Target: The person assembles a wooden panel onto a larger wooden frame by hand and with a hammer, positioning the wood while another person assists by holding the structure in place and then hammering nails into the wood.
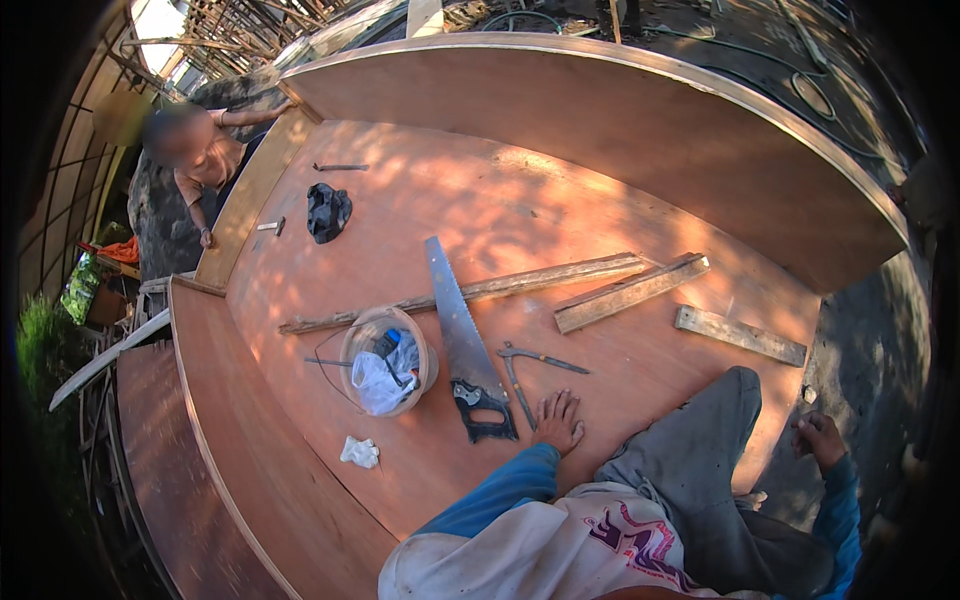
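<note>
Your pale shirt [530, 545] is nearest the camera, with grey trousers [690, 440] beyond it at right. Your left hand [560, 422] rests palm-down on the plywood base [420, 200], fingers spread and released. Your right hand [820, 440] is beyond the right edge, fingers curled; you cannot tell whether they grip anything. The plywood base spreads far and left of you. Expect a stiff, broad, probably heavy piece; take hold at the rim of a raised side, such as the far wall [600, 110]. Pincers [550, 361] lie just beside your left hand: expect rigid, dense metal; grasp both handles. Left of them lies the hand saw [458, 315]: expect a light, springy blade; hold its black handle [487, 430] at the near end, fingers clear of the teeth.
</note>
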A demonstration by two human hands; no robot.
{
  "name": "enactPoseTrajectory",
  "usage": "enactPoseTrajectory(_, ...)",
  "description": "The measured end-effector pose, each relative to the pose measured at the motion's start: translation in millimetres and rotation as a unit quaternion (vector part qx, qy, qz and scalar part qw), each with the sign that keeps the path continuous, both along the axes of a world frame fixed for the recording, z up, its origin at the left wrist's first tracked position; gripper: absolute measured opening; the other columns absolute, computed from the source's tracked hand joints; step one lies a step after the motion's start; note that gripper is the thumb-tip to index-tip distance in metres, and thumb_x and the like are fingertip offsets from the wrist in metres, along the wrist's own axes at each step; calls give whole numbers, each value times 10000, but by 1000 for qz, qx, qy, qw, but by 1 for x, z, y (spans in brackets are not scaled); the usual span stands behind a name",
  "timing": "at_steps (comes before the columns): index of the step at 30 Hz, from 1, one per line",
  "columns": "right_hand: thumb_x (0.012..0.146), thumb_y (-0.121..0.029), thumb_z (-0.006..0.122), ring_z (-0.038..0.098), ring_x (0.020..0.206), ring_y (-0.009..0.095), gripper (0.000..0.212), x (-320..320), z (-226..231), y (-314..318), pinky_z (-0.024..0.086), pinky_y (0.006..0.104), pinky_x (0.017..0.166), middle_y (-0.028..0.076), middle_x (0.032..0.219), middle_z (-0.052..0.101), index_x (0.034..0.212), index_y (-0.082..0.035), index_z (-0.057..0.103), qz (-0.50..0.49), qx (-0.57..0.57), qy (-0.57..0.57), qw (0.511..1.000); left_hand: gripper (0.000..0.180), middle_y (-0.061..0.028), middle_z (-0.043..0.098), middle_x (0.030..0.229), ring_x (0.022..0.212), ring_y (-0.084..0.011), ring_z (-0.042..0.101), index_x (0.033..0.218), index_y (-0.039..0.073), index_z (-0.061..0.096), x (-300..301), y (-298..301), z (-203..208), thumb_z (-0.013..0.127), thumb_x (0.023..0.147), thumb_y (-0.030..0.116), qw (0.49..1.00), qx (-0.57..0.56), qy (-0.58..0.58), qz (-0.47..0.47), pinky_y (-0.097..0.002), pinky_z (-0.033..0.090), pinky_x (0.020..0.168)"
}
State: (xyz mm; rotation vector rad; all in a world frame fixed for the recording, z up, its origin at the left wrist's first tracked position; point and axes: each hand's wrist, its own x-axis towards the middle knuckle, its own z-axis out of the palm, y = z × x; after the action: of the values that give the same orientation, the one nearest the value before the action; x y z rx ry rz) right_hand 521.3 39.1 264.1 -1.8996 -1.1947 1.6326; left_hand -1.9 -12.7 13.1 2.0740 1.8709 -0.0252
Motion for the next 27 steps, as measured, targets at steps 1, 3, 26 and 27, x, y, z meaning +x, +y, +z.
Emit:
enactPoseTrajectory(1, 918, -248, 566, 587, 522, 167, 280, 0, 1, 1, 509, 291, 493, 96, 678, 606, 971, 27, 572, 2, -1, -3, 1000, 630, -116, 215, 1527, 1422, -287, 155, 1443, 130, 323, 1, 1, 0, 437, 898, 423, 1000, -1, -2, 1, -538, 88, 1146)
enactPoseTrajectory(3, 917, -242, 568, 587, 525, 164, 278, 1, 3, 1, 507, 288, 497, 96, 678, 607, 975, 30, 574, 3, 0, -6, 1000, 628, -117, 226, 1524, 1420, -287, 163, 1438, 130, 334, 3, 1, -2, 443, 894, 423, 1000, -1, -7, 1, -541, 94, 1143)
enactPoseTrajectory(26, 816, -270, 680, 649, 806, 273, 326, -47, 100, 89, 508, 370, 734, 154, 858, 659, 1020, -23, 622, 335, -43, -299, 893, 613, -105, 286, 1503, 1398, -272, 241, 1388, 142, 426, -1, -1, -9, 519, 843, 408, 997, 60, -42, 20, -550, 148, 1125)
enactPoseTrajectory(27, 821, -281, 677, 644, 805, 272, 351, -41, 110, 84, 507, 369, 740, 168, 881, 655, 1046, -20, 612, 317, -91, -274, 903, 613, -104, 289, 1502, 1395, -271, 250, 1382, 143, 433, -3, -3, -10, 528, 836, 405, 996, 71, -45, 24, -552, 154, 1123)
